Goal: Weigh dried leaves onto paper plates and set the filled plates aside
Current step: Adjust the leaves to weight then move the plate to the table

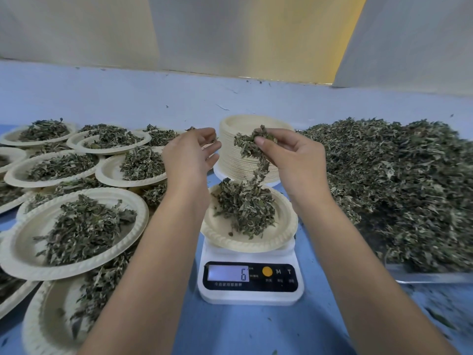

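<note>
- Right hand [289, 155]: raised above the scale, thumb and fingers pinched round a clump of dried leaves [252, 142]; a thin trail of leaves hung from the clump down toward the plate beneath it.
- Left hand [190, 149]: held at the same height, just left of the right hand and apart from it, fingers curled inward toward the thumb; it could not be told whether any fragments lay between the fingertips.
- Plate on the scale [285, 233]: a pale paper plate with a crimped rim, carrying a loose mound of leaves [245, 206] heaped toward its far side, with the near part of its floor bare.
- Scale [250, 293]: a small white unit with a dark front panel and an orange button, standing on the blue bench [256, 329]; its display [227, 273] read 6.
- Stack of empty plates [230, 160]: a tall pile directly behind the scale, partly hidden by both hands.
- Filled plates [64, 274]: many on the left of the bench, overlapping and stacked on one another, each holding a mound of leaves.
- Loose leaf pile [396, 180]: a broad heap on the right, spread over a grey tray [435, 278] whose near edge showed.
- Leaf appearance: dull grey-green, crumpled and broken into small curled pieces mixed with thin stems.
</note>
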Available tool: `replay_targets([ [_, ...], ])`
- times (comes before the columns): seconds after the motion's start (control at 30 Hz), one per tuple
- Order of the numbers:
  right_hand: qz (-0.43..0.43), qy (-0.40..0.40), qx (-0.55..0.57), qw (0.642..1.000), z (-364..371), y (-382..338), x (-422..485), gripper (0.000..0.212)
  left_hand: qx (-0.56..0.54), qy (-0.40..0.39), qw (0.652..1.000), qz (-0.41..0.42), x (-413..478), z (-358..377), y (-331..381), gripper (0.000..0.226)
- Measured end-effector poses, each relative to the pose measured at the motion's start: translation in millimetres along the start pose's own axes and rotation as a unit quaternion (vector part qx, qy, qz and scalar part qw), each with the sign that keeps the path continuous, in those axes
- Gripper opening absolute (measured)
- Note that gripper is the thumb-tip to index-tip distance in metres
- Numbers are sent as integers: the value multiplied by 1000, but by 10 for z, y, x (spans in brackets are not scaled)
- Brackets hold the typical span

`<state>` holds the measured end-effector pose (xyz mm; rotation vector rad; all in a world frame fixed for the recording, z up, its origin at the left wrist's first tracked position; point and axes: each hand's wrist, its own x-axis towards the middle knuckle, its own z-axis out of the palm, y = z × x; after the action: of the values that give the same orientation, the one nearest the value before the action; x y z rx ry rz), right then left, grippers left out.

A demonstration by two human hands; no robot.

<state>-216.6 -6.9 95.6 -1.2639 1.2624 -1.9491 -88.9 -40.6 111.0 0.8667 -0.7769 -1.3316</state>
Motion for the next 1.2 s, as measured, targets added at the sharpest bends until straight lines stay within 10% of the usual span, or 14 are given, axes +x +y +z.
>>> replay_targets([
  [1.2, -10, -37, -21, 999, -12, -60, -26, 21, 1, -13, 1000, -5, 38, -13, -45, 28],
])
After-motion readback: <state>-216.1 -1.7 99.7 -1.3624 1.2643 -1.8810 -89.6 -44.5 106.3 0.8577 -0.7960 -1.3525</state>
